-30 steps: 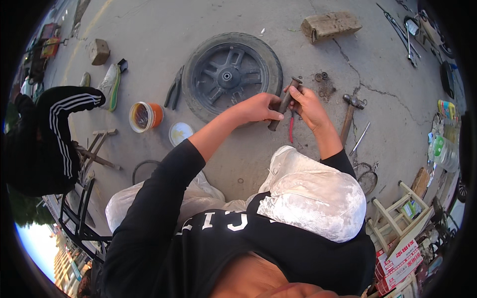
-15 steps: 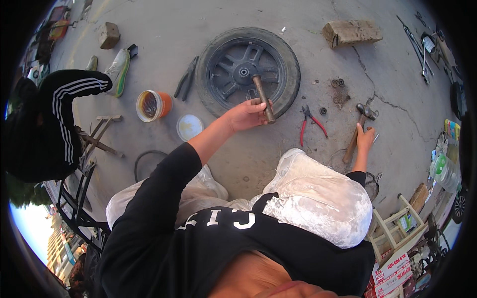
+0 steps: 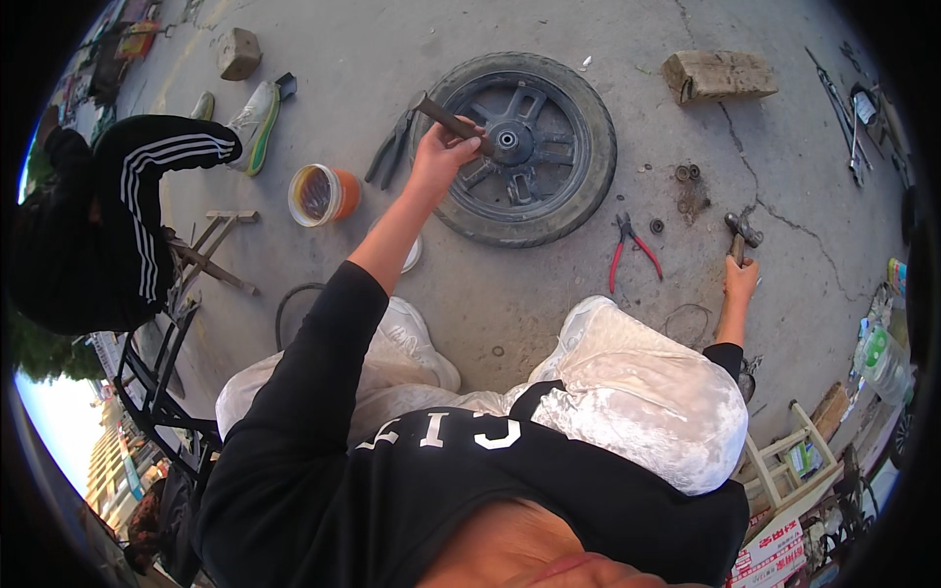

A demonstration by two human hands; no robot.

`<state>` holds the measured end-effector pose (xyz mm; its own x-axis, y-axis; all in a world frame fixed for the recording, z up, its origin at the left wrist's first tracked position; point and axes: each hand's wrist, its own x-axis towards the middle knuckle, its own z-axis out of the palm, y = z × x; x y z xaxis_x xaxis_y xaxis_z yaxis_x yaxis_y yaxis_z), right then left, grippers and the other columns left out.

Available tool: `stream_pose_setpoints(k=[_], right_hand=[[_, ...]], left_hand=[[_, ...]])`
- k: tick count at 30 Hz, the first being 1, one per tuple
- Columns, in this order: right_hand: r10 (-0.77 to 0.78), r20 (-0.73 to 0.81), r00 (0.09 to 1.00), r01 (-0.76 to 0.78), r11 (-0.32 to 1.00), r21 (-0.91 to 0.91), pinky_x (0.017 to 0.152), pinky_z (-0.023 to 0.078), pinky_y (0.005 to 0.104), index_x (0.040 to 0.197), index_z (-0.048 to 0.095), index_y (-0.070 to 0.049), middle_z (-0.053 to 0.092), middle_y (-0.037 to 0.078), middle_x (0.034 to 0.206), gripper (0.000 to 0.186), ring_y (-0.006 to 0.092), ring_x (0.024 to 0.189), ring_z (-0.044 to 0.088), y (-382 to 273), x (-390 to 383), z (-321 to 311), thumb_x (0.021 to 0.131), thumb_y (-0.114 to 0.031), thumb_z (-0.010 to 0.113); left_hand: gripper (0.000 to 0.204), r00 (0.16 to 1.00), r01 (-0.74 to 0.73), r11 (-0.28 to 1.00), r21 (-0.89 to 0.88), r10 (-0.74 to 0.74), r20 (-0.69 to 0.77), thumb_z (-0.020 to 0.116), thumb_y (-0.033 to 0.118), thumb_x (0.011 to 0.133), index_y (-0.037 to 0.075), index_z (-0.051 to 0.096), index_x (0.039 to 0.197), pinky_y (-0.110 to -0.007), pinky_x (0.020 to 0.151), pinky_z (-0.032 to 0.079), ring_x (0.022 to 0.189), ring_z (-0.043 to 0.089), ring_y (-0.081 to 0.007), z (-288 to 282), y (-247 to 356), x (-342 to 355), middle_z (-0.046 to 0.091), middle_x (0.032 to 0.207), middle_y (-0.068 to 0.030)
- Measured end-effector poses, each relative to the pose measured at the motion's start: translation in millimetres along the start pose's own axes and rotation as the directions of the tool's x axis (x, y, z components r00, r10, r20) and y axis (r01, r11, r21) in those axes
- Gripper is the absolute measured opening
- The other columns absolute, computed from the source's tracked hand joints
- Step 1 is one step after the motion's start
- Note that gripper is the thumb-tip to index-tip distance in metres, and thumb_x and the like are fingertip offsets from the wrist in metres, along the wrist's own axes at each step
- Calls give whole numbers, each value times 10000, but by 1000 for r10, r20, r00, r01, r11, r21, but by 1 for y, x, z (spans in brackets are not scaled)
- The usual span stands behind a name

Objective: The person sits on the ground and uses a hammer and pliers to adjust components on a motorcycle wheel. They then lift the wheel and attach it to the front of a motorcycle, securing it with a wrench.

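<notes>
My left hand (image 3: pixel 446 155) grips a rusty metal tube (image 3: pixel 437 113) over the left side of a black spoked wheel with tyre (image 3: pixel 578 196) lying flat, the tube tilted beside the hub. Off to the right, my right hand (image 3: pixel 740 279) is closed round the wooden handle of a hammer (image 3: pixel 743 231), held low by the concrete ground. Red-handled pliers (image 3: pixel 647 255) lie below the wheel, with several small dark rings (image 3: pixel 688 174) farther right. A long black tool (image 3: pixel 385 152) rests left of the tyre, partly behind the tube and hand.
An orange tub (image 3: pixel 343 196) and a white lid (image 3: pixel 412 253) stand left. A seated person's black-trousered leg (image 3: pixel 172 147) is at far left. Wooden blocks (image 3: pixel 718 76) lie behind. Metal tools (image 3: pixel 838 108), a wooden frame (image 3: pixel 789 451) and bottles (image 3: pixel 882 363) line the right edge.
My right hand let go of the tube, moved right and took hold of the hammer. My left hand carried the tube up and left across the wheel.
</notes>
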<state>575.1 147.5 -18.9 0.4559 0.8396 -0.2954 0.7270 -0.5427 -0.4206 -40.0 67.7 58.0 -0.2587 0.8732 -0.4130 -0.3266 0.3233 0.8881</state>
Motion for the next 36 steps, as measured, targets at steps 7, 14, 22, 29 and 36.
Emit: stream_pose_setpoints(k=[7,14,22,29,36], right_hand=[[-12,229,973,-148,728,669,395,373,236,946,486,-55,468,2,694,286,77,474,446,-115,-110,-35,962,-291,646],[-236,582,778,-338,623,705,379,363,234,976,484,-56,486,4,699,252,69,462,440,-169,-189,0,985,-269,619],[-384,748,542,-210,799,563,394,350,249,1044,541,-24,510,-6,652,318,71,460,462,-196,-213,47,970,-316,644],[-434,679,592,60,864,500,404,370,244,1041,528,-35,517,9,681,314,79,448,450,-204,-210,49,998,-342,582],[-348,718,603,11,904,428,391,399,256,953,482,-35,499,10,667,358,81,449,464,-245,-204,25,1014,-381,550]], left_hand=[[253,989,-132,970,205,143,-37,671,-23,889,22,580,1120,-321,904,531,1080,641,-192,23,-4,13,654,1117,-74],[231,983,-177,868,463,183,33,658,-24,898,18,592,1116,-304,928,502,1060,642,-155,37,-7,19,680,1097,-66],[282,938,-319,687,653,325,117,697,59,856,9,578,1107,-382,782,538,931,707,-321,33,-13,27,723,960,-168],[290,947,-293,466,835,264,184,712,92,858,1,561,1089,-399,739,524,891,691,-361,49,9,25,712,916,-191],[311,943,-283,407,868,284,174,728,122,851,7,551,1080,-426,692,514,847,674,-394,59,13,24,705,882,-193]])
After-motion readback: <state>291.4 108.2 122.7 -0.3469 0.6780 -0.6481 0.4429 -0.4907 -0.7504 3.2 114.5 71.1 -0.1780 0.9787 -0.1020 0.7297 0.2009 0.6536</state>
